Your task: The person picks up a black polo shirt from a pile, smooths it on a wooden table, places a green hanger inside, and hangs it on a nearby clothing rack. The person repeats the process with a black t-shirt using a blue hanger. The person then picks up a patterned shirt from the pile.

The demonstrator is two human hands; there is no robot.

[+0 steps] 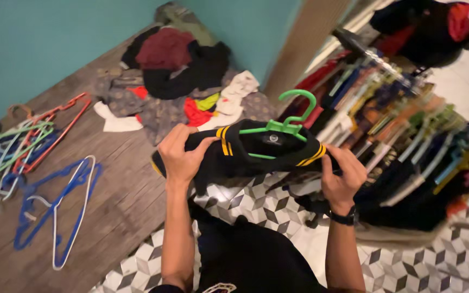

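Observation:
A black shirt [256, 154] with yellow stripes on its collar hangs on a green plastic hanger [290, 122], held up in front of me. My left hand [180, 152] grips the shirt's left shoulder. My right hand [343, 173], with a dark watch on its wrist, grips the right shoulder. The rest of the shirt drapes down toward my body, partly hidden by my arms.
A pile of clothes [183, 70] lies on the wooden platform [115, 201] by the teal wall. Loose hangers [55, 209], blue, white, red and green, lie at the left. A rack of hung clothes [403, 135] stands at the right over a patterned tile floor [408, 266].

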